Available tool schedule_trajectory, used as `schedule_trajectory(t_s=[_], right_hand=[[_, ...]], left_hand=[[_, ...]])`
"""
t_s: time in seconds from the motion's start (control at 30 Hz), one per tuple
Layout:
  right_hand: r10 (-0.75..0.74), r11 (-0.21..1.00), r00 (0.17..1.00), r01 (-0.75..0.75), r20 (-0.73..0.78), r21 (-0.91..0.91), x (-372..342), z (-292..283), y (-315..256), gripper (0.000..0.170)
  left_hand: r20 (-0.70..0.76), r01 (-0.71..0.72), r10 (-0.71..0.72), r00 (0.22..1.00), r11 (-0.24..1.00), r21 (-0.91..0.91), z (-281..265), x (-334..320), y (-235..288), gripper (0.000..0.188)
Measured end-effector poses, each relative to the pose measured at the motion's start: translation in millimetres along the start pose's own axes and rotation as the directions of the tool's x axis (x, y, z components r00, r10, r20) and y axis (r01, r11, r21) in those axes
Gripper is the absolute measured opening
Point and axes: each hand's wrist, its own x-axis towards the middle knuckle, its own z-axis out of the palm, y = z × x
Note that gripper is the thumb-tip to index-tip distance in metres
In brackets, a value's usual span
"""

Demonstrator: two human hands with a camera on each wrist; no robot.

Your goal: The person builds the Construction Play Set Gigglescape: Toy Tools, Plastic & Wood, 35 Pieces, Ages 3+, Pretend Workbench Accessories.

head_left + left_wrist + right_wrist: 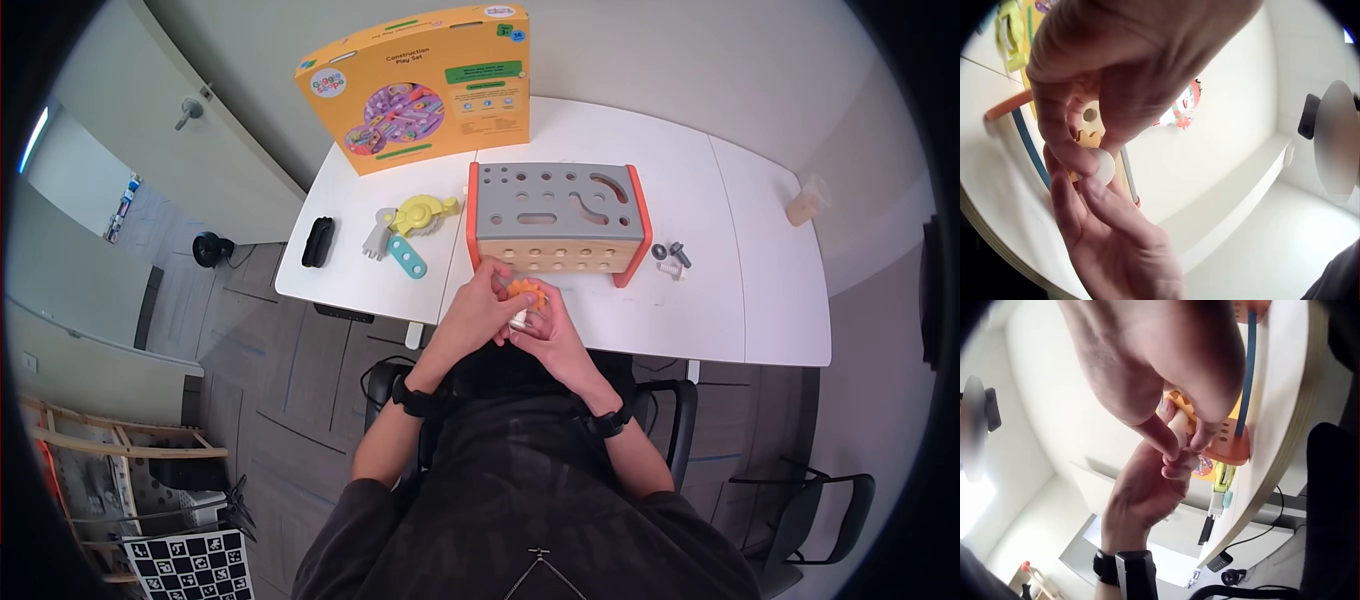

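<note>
White table (690, 320) ahead of the hands | left hand (472, 312) and right hand (557, 343), fingers curled nearly closed, pinch orange gear (520, 287) and white peg (518, 320) between them; exact grips partly hidden | just ahead: grey-topped toy workbench (548, 197) | ahead-left: teal strip (406, 257), yellow toy tool (416, 215) | ahead-right: dark bolt (680, 254) | farthest ahead, leftward: yellow-orange box (420, 90)
</note>
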Motion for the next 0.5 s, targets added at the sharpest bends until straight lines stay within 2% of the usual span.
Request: schedule_trajectory(t_s=[0.07, 0.13, 0.23, 0.37, 0.47, 0.5], right_hand=[[-0.024, 0.998, 1.000, 0.023, -0.016, -0.066, 2, -3, 10, 0.076], [-0.035, 0.999, 0.998, 0.033, -0.043, -0.043, 3, -6, 13, 0.073], [-0.086, 0.995, 0.991, 0.079, -0.102, -0.065, 6, -6, 11, 0.069], [-0.106, 0.987, 0.991, 0.095, -0.084, -0.133, 10, -15, 6, 0.062], [-0.036, 0.952, 0.993, 0.001, -0.108, -0.307, 11, -23, -4, 0.053], [-0.073, 0.951, 0.991, 0.034, -0.115, -0.306, 13, -24, -2, 0.049]], left_hand=[[0.012, 0.015, -0.014, 1.000, 1.000, -0.016, 0, -3, 5, 0.045], [0.019, 0.040, -0.040, 0.999, 0.998, -0.038, 0, -10, 15, 0.040], [0.027, 0.004, -0.003, 1.000, 0.998, -0.057, 1, -15, 16, 0.040], [0.026, -0.099, 0.098, 0.995, 0.994, 0.038, 0, -15, 11, 0.040], [0.013, -0.210, 0.210, 0.978, 0.971, 0.116, -1, -12, 3, 0.041], [0.013, -0.243, 0.244, 0.970, 0.960, 0.137, -1, -12, 2, 0.041]])
